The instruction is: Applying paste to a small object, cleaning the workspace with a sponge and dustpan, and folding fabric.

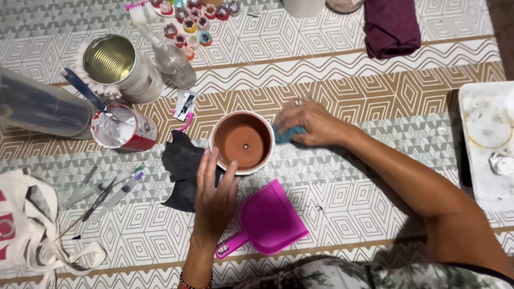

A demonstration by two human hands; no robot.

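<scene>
Left hand (216, 197) flat, fingers spread, steadying terracotta pot (242, 141) rim at frame centre, right hand (310, 124) curled, pressing blue sponge (285, 135) against pot side

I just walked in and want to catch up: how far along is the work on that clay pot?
Done: the terracotta pot's outer rim already looks white. In hand: the left hand steadies the pot while the right hand presses a blue sponge against its side. Left: the inside is bare clay, and the brushes lie unused beside it.
</scene>
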